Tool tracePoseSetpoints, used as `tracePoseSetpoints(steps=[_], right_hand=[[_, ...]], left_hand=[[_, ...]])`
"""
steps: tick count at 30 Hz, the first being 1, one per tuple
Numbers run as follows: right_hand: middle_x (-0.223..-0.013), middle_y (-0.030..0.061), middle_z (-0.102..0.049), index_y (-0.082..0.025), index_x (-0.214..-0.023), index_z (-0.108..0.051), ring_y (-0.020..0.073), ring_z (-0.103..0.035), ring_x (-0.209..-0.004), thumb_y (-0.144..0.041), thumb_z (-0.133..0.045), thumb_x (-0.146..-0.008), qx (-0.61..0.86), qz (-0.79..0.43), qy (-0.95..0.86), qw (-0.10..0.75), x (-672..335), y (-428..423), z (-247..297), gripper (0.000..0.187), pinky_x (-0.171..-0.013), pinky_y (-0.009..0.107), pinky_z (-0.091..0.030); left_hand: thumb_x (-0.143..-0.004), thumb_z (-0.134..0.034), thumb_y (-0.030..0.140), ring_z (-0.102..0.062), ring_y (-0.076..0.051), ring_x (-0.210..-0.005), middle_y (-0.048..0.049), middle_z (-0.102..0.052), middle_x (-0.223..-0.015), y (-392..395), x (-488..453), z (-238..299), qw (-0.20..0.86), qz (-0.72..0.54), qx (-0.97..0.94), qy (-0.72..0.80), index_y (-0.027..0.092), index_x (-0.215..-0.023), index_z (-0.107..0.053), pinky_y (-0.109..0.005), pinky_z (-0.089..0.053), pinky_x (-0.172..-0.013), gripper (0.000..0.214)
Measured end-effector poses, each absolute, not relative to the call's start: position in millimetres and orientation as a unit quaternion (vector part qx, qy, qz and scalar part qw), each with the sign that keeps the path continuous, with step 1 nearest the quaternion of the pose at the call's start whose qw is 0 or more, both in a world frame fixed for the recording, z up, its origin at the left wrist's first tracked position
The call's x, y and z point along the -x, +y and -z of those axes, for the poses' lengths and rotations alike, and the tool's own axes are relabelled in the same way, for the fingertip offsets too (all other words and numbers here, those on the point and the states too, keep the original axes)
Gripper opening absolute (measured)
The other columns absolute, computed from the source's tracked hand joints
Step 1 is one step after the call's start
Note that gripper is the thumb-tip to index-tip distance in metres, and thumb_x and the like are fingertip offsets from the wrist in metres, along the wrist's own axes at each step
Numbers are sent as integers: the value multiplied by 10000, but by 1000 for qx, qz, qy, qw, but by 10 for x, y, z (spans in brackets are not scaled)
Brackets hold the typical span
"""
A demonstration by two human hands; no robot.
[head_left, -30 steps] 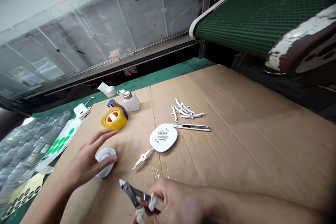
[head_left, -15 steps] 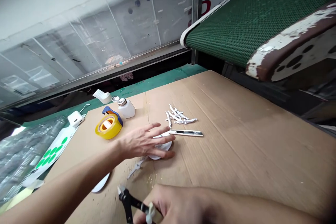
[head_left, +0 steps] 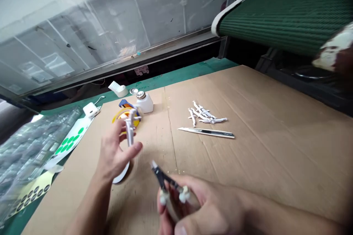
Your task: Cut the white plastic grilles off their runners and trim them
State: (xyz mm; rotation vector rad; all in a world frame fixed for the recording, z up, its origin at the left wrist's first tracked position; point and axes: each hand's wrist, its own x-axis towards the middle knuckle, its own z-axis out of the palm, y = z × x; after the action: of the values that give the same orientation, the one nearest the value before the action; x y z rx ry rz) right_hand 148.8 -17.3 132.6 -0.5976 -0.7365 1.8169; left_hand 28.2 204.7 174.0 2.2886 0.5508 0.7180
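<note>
Pinched between the fingers and thumb of my left hand (head_left: 114, 154) is a thin white plastic piece (head_left: 130, 128), held upright and seen nearly edge-on, with small branches at its top. Below that hand a white rounded part (head_left: 121, 175) lies on the cardboard, partly covered by the hand. My right hand (head_left: 204, 205), at the bottom centre, is wrapped round a pair of nippers (head_left: 165, 183), with dark jaws pointing up and left and pale handles. The nippers' tip is apart from the white piece.
A utility knife (head_left: 209, 132) lies on the cardboard sheet (head_left: 264, 147), near a small heap of white plastic sprues (head_left: 205, 115). Further back are a yellow tape roll (head_left: 116, 116), a white bottle (head_left: 145, 103) and a paper roll (head_left: 121, 90). A green conveyor belt (head_left: 275, 18) overhangs at right.
My left hand has moved left from beside the knife, raising a white piece off the cardboard. The nippers have come further into view in my right hand. The camera view has shifted.
</note>
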Motion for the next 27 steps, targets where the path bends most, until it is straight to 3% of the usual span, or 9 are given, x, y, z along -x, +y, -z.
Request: tracePoseSetpoints(steps=[5,8,11,20,27], right_hand=[[-929,25,-599,-172,-1007,-524,131,-546,-770,-234,-646,-809,533,-581,-374,488,-1559,-174,-1460,241,-683,260,-437],[-892,24,-601,-174,-997,-552,150,-540,-785,-277,-574,-877,585,-551,-390,450,-1581,-168,-1457,159,-711,282,-455],[-884,31,-623,-181,-959,-582,175,-564,-806,-326,-559,-887,603,-550,-395,421,-1565,-191,-1416,163,-725,295,-467],[-830,16,-644,-203,-1084,-636,174,-554,-734,-350,-619,-812,650,-503,-382,423,-1460,-227,-1327,310,-683,292,-446],[-754,7,-626,-209,-924,-628,168,-534,-673,-364,-575,-810,645,-501,-399,416,-1480,-208,-1453,199,-593,297,-370]], left_hand=[[-646,-794,616,-639,-275,-1024,-101,-633,-1162,1815,-201,-1454,379,-256,-866,202,211,-1173,-564,-389,-589,-795,703],[-583,-828,641,-649,-269,-971,-104,-649,-1103,1777,-206,-1460,352,-268,-874,202,205,-1216,-543,-395,-580,-789,819],[-573,-819,674,-653,-272,-949,-105,-653,-1069,1735,-208,-1458,326,-282,-882,191,205,-1252,-535,-408,-571,-787,873],[-580,-839,638,-644,-282,-1038,-100,-648,-1135,1612,-230,-1405,333,-276,-889,149,218,-1256,-530,-442,-535,-913,854],[-579,-822,676,-633,-271,-1020,-96,-633,-1132,1614,-235,-1386,339,-285,-885,141,228,-1267,-529,-405,-548,-844,872]])
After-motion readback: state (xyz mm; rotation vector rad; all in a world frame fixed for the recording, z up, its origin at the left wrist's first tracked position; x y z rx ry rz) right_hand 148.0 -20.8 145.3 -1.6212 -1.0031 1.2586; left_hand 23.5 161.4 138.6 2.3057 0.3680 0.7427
